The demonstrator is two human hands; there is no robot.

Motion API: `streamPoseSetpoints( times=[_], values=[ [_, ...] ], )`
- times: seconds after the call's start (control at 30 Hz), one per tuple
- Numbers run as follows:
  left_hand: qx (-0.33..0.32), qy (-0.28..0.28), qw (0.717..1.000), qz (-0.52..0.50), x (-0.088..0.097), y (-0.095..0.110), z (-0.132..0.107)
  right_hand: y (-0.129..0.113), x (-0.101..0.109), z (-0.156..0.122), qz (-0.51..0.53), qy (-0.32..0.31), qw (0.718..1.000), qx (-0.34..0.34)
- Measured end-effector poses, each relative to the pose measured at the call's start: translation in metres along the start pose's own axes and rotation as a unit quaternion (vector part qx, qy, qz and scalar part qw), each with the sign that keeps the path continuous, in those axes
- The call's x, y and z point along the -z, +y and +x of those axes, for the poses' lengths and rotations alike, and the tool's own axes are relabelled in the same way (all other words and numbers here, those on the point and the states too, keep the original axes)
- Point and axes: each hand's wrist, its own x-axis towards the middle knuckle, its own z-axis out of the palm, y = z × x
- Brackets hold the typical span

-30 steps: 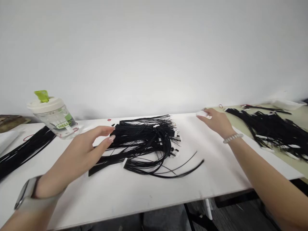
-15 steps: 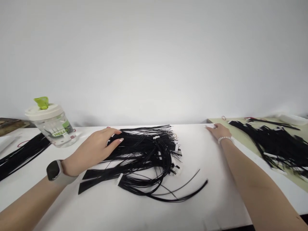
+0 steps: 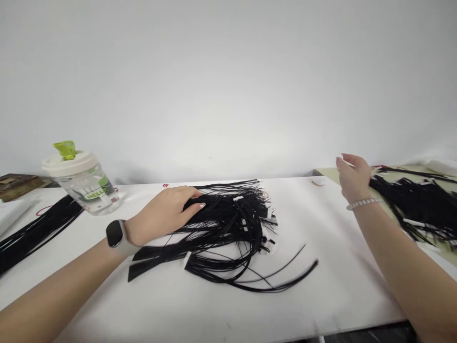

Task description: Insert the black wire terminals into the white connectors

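Observation:
A loose pile of thin black cables with small white connectors [image 3: 228, 224] lies in the middle of the white table [image 3: 342, 267]. My left hand [image 3: 166, 214], with a watch on the wrist, rests flat on the pile's left side, fingers stretched out over the cables. My right hand [image 3: 352, 178], with a bead bracelet on the wrist, is raised above the table's far right edge, fingers apart and holding nothing. It hovers beside a second heap of black cables [image 3: 417, 205] on the greenish table to the right. A small pale object [image 3: 317, 182] lies on the table near that hand.
A clear jar with a white lid and green tab [image 3: 84, 183] stands at the back left. Another bundle of black cables [image 3: 35, 231] lies at the far left. A plain white wall runs behind the table. A small red ring [image 3: 164, 185] sits by the wall.
My left hand has settled onto the cable pile. My right hand has lifted off the table's back edge and moved right, leaving a small pale object behind.

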Motion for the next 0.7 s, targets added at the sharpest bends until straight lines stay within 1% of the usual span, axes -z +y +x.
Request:
streamPoseSetpoints(
  times=[0.07, 0.1, 0.17, 0.2, 0.27, 0.33, 0.37, 0.43, 0.5, 0.57, 0.63, 0.7],
  values=[
    [-0.005, -0.035, 0.999, 0.016, -0.001, 0.001, 0.0, -0.034, 0.007, -0.019, 0.049, -0.064, 0.996, 0.028],
    [-0.004, -0.055, 0.998, 0.025, -0.001, 0.003, -0.001, -0.053, 0.011, -0.031, 0.073, -0.108, 0.99, 0.057],
    [-0.003, -0.083, 0.996, 0.044, -0.003, 0.01, -0.006, -0.09, 0.018, -0.057, 0.112, -0.197, 0.966, 0.126],
    [-0.005, -0.09, 0.994, 0.054, -0.005, 0.014, -0.01, -0.107, 0.022, -0.072, 0.123, -0.256, 0.944, 0.166],
    [-0.009, -0.108, 0.991, 0.078, -0.009, 0.022, -0.019, -0.135, 0.026, -0.099, 0.123, -0.373, 0.887, 0.243],
    [-0.002, -0.122, 0.987, 0.104, -0.016, 0.027, -0.031, -0.153, 0.028, -0.122, 0.096, -0.444, 0.837, 0.305],
    [0.0, -0.119, 0.986, 0.116, -0.02, 0.029, -0.036, -0.158, 0.026, -0.131, 0.044, -0.438, 0.828, 0.348],
    [0.002, -0.11, 0.984, 0.141, -0.03, 0.03, -0.047, -0.161, 0.02, -0.144, -0.023, -0.395, 0.839, 0.374],
    [0.012, -0.105, 0.98, 0.169, -0.04, 0.031, -0.055, -0.157, 0.009, -0.15, -0.057, -0.351, 0.865, 0.355],
    [0.032, -0.098, 0.974, 0.201, -0.05, 0.033, -0.061, -0.15, -0.003, -0.153, -0.078, -0.327, 0.882, 0.331],
    [0.039, -0.095, 0.971, 0.214, -0.059, 0.036, -0.063, -0.145, -0.013, -0.156, -0.102, -0.309, 0.888, 0.324],
    [0.035, -0.101, 0.973, 0.205, -0.064, 0.041, -0.064, -0.142, -0.019, -0.161, -0.122, -0.297, 0.888, 0.33]
  ],
)
